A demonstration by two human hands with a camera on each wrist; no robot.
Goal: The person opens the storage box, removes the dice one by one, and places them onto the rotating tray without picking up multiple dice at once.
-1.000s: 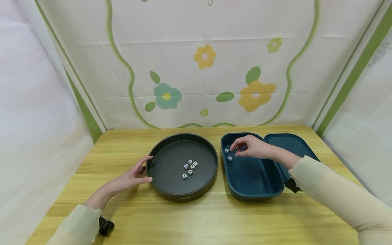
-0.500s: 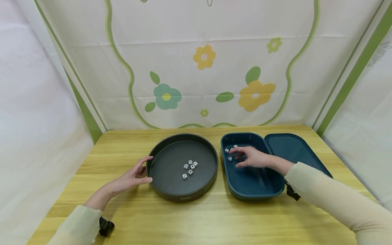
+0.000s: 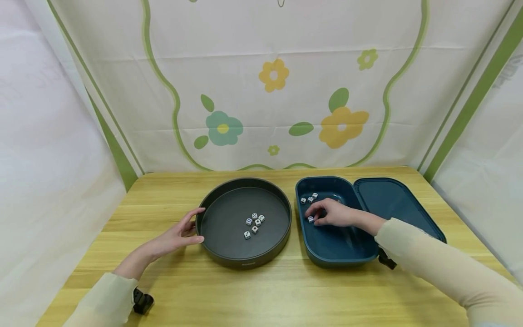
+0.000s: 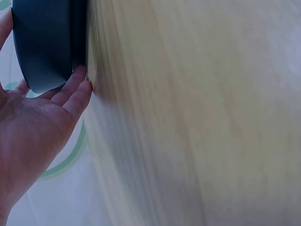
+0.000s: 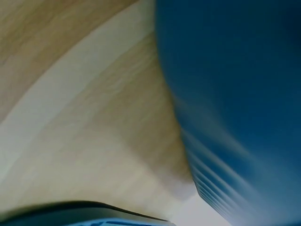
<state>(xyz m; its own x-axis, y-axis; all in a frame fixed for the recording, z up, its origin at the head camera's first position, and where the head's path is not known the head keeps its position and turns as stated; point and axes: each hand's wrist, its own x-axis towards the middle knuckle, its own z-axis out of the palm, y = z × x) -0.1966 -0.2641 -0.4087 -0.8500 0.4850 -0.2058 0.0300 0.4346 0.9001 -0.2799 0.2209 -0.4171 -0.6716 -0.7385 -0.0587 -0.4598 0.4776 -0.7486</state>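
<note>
A round dark grey cake pan [image 3: 220,213] stands on the table, with several white dice [image 3: 258,222] loose on its floor. My left hand [image 3: 177,236] rests against the pan's left side, fingers spread and fairly straight, thumb and index tips at the rim. In the left wrist view its fingers [image 4: 70,92] touch the pan's outer wall [image 4: 44,47]. My right hand [image 3: 333,212] is down inside a dark blue rectangular container [image 3: 343,252], pinching a white die [image 3: 310,219] between thumb and index finger. More dice [image 3: 310,199] lie by the container's far left corner.
A dark blue lid [image 3: 398,200] lies against the container's right side, partly under my right forearm. The wooden table [image 3: 261,295] runs up to a white flower-printed cloth [image 3: 245,91] behind. A dark strap device [image 3: 143,301] sits at my left wrist.
My right hand has come lower and nearer within the container, closing its fingertips on a die that has shifted slightly. My left hand and the pan stay in place.
</note>
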